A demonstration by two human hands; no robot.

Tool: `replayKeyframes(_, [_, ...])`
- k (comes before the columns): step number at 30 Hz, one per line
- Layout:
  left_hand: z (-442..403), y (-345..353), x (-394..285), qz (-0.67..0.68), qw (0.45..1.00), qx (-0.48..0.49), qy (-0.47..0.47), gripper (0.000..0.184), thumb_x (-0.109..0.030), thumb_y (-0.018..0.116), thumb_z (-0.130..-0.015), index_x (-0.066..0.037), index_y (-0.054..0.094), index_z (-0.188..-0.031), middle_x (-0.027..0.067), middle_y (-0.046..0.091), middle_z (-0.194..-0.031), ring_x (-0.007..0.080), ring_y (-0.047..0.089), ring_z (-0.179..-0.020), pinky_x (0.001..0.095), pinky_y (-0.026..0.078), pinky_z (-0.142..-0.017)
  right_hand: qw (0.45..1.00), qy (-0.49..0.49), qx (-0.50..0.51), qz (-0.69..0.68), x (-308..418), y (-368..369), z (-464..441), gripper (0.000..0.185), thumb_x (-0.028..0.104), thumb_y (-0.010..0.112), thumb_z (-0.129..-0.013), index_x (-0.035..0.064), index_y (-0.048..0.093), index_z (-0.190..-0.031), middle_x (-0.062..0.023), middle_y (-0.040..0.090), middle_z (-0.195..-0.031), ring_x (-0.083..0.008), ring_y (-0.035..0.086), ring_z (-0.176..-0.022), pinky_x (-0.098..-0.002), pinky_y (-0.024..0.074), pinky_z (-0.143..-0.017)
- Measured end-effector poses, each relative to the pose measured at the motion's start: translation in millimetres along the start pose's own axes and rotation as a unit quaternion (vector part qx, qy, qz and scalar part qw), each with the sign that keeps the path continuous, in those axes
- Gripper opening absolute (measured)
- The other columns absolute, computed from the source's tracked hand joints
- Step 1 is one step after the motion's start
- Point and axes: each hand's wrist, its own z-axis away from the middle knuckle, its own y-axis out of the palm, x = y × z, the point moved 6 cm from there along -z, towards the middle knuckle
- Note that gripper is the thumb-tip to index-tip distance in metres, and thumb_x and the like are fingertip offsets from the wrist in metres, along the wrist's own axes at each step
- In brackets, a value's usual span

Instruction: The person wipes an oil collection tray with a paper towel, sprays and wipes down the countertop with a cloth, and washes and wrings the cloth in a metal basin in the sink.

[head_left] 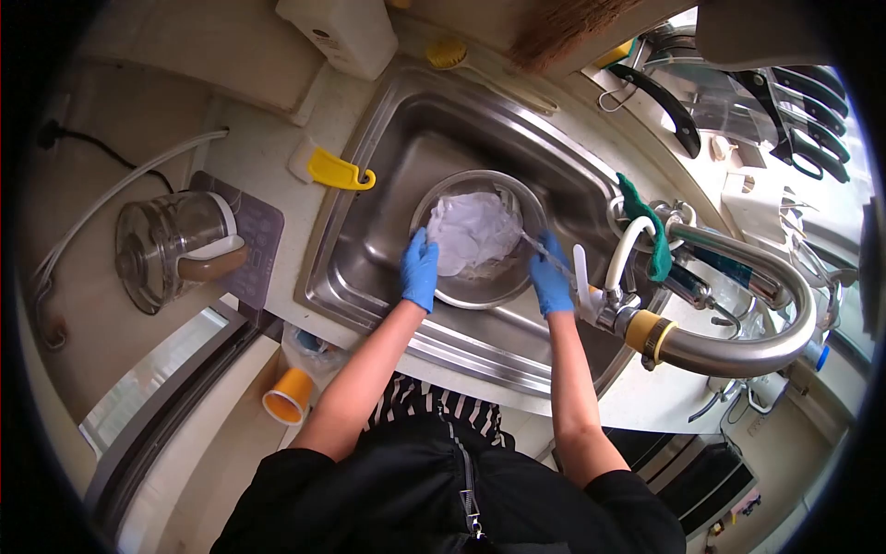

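A round metal basin (pixel 480 300) sits in the stainless steel sink (pixel 369 222). Inside it lies a crumpled, wet-looking white mass (pixel 475 226), which looks like cloth. My left hand (pixel 420 270), in a blue glove, grips the basin's left rim, with the fingers partly over the edge. On the opposite side my right hand (pixel 551 274), also gloved in blue, holds the right rim; some of its fingers are hidden. From the faucet (pixel 620 312) at the right, a thin stream of water slants past my right hand into the basin.
A yellow-handled brush (pixel 337 171) lies on the left sink edge, beyond a glass kettle (pixel 171 245). At the back are a yellow round brush (pixel 448 54) and a white bottle (pixel 346 32). A green cloth (pixel 657 240) hangs by the faucet; black-handled knives (pixel 812 106) stand upper right.
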Motion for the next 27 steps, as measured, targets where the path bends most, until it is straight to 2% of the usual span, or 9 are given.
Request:
replayKeyframes(4, [4.6,9.3,7.3,0.022,0.998,0.031,0.044,0.041,-0.014,0.054,-0.082,-0.002,0.046,-0.120,0.0154,0.045,-0.122,0.0231,0.042,-0.112,0.0317,0.035,-0.094,0.977,-0.194,-0.065,-0.065,19.1,43.6,-15.6,0.040,0.009,0.049,-0.077,0.0046,0.047,-0.116,-0.0226,0.042,-0.123,-0.0347,0.043,-0.113,-0.0390,0.0407,-0.090])
replayKeyframes(7, [-0.5,13.8,14.4,0.063,0.996,0.059,0.016,0.041,-0.014,0.054,-0.083,-0.003,0.045,-0.122,0.0150,0.044,-0.124,0.0227,0.042,-0.112,0.0312,0.034,-0.095,0.912,-0.261,-0.092,0.304,13.3,129.9,-6.8,0.038,0.014,0.058,-0.073,0.0097,0.052,-0.111,-0.0205,0.046,-0.117,-0.0327,0.046,-0.109,-0.0414,0.0407,-0.087])
replayKeyframes(9, [2.3,13.9,6.6,0.096,0.992,0.083,-0.014,0.041,-0.017,0.052,-0.085,-0.004,0.044,-0.123,0.0145,0.043,-0.125,0.0227,0.042,-0.113,0.0305,0.033,-0.095,0.895,-0.363,0.084,0.244,22.3,156.7,9.6,0.043,0.021,0.063,-0.069,0.0119,0.054,-0.110,-0.0219,0.050,-0.110,-0.0321,0.050,-0.104,-0.0422,0.0422,-0.084])
replayKeyframes(13, [2.7,25.7,8.0,0.203,0.967,0.103,-0.112,0.046,-0.027,0.046,-0.089,-0.006,0.037,-0.129,0.0062,0.041,-0.128,0.0176,0.039,-0.116,0.0299,0.030,-0.098,0.983,-0.062,0.081,0.153,-0.1,115.3,-21.3,0.046,0.025,0.063,-0.071,0.0077,0.053,-0.111,-0.0185,0.056,-0.105,-0.0268,0.054,-0.098,-0.0367,0.0439,-0.081])
replayKeyframes(15, [18.2,34.1,-12.8,0.201,0.948,0.073,-0.237,0.051,-0.035,0.045,-0.088,-0.007,0.036,-0.130,0.0056,0.041,-0.128,0.0178,0.039,-0.116,0.0307,0.031,-0.097,0.949,0.115,0.137,-0.258,-23.2,133.0,-25.6,0.045,0.026,0.062,-0.074,0.0001,0.053,-0.109,-0.0110,0.059,-0.099,-0.0203,0.055,-0.091,-0.0308,0.0438,-0.079])
replayKeyframes(19, [8.6,73.0,30.3,0.394,0.817,0.239,-0.347,0.063,-0.054,0.041,-0.084,-0.013,0.033,-0.132,0.0075,0.038,-0.131,0.0212,0.039,-0.115,0.0337,0.031,-0.097,0.905,0.055,0.135,-0.400,44.5,89.4,42.3,0.039,0.019,0.068,-0.071,-0.0019,0.056,-0.101,-0.0040,0.058,-0.094,-0.0138,0.054,-0.084,-0.0254,0.0440,-0.074])
replayKeyframes(20, [2.3,70.5,4.9,0.345,0.890,0.236,-0.181,0.063,-0.056,0.045,-0.082,-0.012,0.039,-0.126,0.0076,0.045,-0.121,0.0200,0.044,-0.109,0.0322,0.038,-0.091,0.905,0.061,0.153,-0.392,61.9,74.8,59.8,0.036,0.017,0.068,-0.071,-0.0011,0.056,-0.100,-0.0031,0.059,-0.091,-0.0121,0.054,-0.082,-0.0242,0.0439,-0.074])
replayKeyframes(24, [8.0,75.2,31.0,0.413,0.827,0.122,-0.361,0.046,-0.046,0.048,-0.085,-0.008,0.050,-0.112,0.0069,0.055,-0.100,0.0157,0.052,-0.090,0.0307,0.044,-0.079,0.925,0.070,0.114,-0.356,78.8,59.9,93.2,0.019,0.014,0.068,-0.072,0.0013,0.060,-0.083,-0.0011,0.058,-0.078,-0.0077,0.050,-0.072,-0.0221,0.0425,-0.065])
replayKeyframes(27, [13.9,75.1,4.1,0.396,0.865,0.163,-0.262,0.041,-0.042,0.047,-0.087,-0.006,0.054,-0.105,0.0063,0.058,-0.088,0.0165,0.054,-0.077,0.0309,0.045,-0.074,0.927,0.054,0.075,-0.364,84.8,60.6,85.0,0.015,0.015,0.067,-0.073,0.0009,0.060,-0.071,-0.0013,0.056,-0.069,-0.0065,0.047,-0.064,-0.0236,0.0394,-0.057])
